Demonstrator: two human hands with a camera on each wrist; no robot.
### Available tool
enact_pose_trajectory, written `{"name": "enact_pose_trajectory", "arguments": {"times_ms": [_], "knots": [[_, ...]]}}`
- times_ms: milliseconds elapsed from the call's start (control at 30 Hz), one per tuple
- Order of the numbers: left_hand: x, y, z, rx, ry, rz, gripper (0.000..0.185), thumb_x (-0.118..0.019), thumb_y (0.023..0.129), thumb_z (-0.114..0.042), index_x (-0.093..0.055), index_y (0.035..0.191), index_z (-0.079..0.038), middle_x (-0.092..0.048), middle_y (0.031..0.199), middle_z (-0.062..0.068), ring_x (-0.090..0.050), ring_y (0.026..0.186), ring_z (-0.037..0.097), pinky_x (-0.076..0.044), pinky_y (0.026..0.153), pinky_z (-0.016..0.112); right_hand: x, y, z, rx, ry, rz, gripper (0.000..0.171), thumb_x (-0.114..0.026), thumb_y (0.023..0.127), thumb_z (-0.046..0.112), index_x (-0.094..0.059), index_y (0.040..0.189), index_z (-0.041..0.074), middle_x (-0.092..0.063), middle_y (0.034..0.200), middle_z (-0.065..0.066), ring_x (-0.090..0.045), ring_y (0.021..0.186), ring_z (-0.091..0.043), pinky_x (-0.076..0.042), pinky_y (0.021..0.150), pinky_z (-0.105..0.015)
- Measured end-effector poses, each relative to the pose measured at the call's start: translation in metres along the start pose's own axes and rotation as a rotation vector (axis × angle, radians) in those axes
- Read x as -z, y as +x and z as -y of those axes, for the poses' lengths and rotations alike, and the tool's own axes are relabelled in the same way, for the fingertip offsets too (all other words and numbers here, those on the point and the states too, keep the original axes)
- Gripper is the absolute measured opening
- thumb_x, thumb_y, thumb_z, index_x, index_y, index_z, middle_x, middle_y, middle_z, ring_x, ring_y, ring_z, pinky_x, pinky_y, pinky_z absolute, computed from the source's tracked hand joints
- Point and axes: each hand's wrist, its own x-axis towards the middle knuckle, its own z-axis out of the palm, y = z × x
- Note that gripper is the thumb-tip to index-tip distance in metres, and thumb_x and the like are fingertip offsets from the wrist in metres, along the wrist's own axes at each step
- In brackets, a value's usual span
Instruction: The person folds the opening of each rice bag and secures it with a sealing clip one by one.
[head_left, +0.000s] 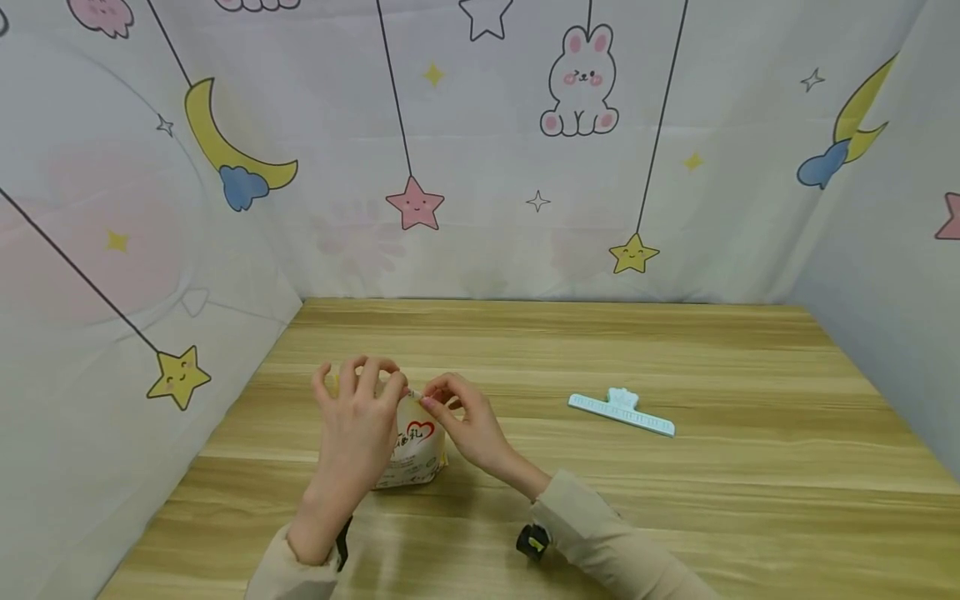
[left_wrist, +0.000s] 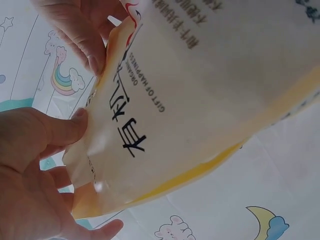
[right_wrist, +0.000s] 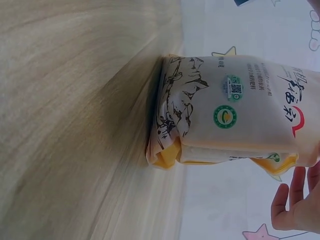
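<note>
A white and yellow printed food bag [head_left: 414, 450] stands upright on the table, left of centre in the head view. My left hand [head_left: 362, 417] pinches its top edge between thumb and fingers; in the left wrist view the thumb [left_wrist: 75, 125] presses on the bag's front. At the top's other end, my right hand [head_left: 472, 421] pinches the edge with thumb and forefinger. The bag's lower front, with a green round seal and a mountain drawing, shows in the right wrist view. To the right on the table lies a light blue bag clip [head_left: 622, 410], apart from both hands.
The wooden table [head_left: 750, 500] meets a white cloth backdrop [head_left: 487, 150] printed with stars, moons and a rabbit at its back edge. Cloth also runs along the left and right sides. A black strap piece [head_left: 532, 542] sits at the right sleeve.
</note>
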Motion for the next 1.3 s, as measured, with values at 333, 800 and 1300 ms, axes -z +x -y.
{"name": "enact_pose_trajectory", "arguments": {"times_ms": [333, 800, 1300], "knots": [[-0.001, 0.0, 0.001, 0.002, 0.002, -0.011, 0.01, -0.067, 0.076, -0.009, -0.057, 0.076, -0.007, -0.056, 0.092, 0.01, -0.046, 0.093, 0.034, -0.026, 0.086, 0.062, -0.008, 0.006, -0.031, 0.07, -0.055, -0.024, 0.011, -0.054, 0.087, 0.01, -0.057, 0.095, 0.003, -0.06, 0.088, -0.012, -0.056, 0.082, -0.021, -0.041, 0.073, -0.023], [0.001, 0.001, 0.003, -0.004, 0.0, -0.017, 0.012, -0.069, 0.074, -0.01, -0.057, 0.075, -0.008, -0.055, 0.093, 0.01, -0.047, 0.095, 0.036, -0.026, 0.086, 0.061, -0.007, 0.007, -0.04, 0.144, -0.119, -0.002, 0.014, -0.052, 0.088, 0.021, -0.057, 0.095, 0.01, -0.06, 0.089, -0.004, -0.054, 0.082, -0.013, -0.044, 0.072, -0.03], [0.004, 0.002, 0.005, 0.009, -0.024, 0.007, 0.012, -0.069, 0.073, -0.011, -0.057, 0.074, -0.011, -0.055, 0.093, 0.008, -0.047, 0.095, 0.036, -0.024, 0.087, 0.063, -0.006, 0.007, -0.043, 0.246, -0.145, 0.005, 0.01, -0.052, 0.088, 0.015, -0.055, 0.095, 0.008, -0.059, 0.088, -0.005, -0.055, 0.079, -0.014, -0.047, 0.071, -0.023]]}}
